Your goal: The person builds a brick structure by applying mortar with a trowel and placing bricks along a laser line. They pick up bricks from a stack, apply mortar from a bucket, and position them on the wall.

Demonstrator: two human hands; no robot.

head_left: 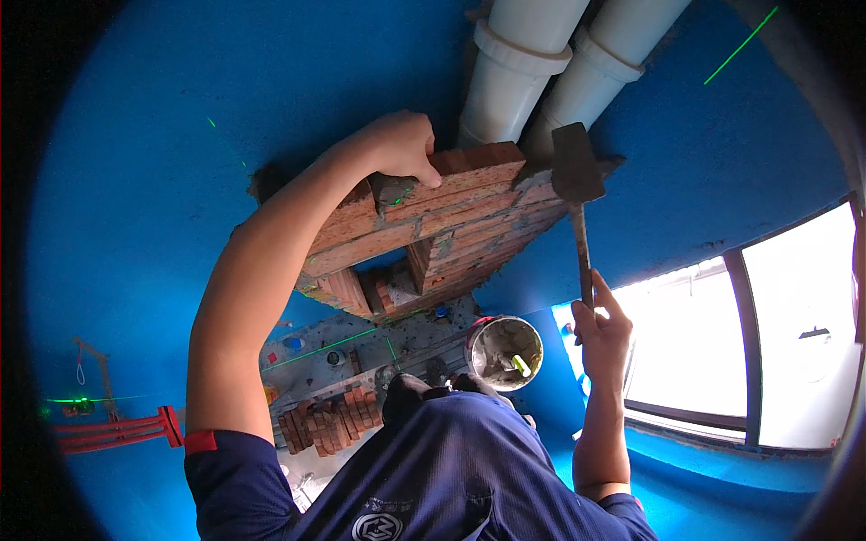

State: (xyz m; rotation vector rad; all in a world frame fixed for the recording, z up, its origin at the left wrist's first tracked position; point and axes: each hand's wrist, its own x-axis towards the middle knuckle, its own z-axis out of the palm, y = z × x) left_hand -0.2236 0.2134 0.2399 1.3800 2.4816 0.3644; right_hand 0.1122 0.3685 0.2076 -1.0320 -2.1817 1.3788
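Observation:
My left hand (408, 151) grips the end of a red brick (483, 169) on the top course of a brick wall (469, 234), thumb on its near face and fingers mostly hidden behind. Next to that hand, grey mortar (393, 189) fills a gap between bricks. My right hand (603, 329) holds a trowel (577, 171) upright by its handle. The trowel's broad, mortar-stained blade is raised to the right of the wall's top, in front of the blue wall.
Two white pipes (523, 63) rise behind the brick wall, which has an opening low down. Below stand a bucket of mortar (507, 353) and a stack of bricks (332, 422). A bright window (690, 343) is at the right; red bars (117, 430) are at the left.

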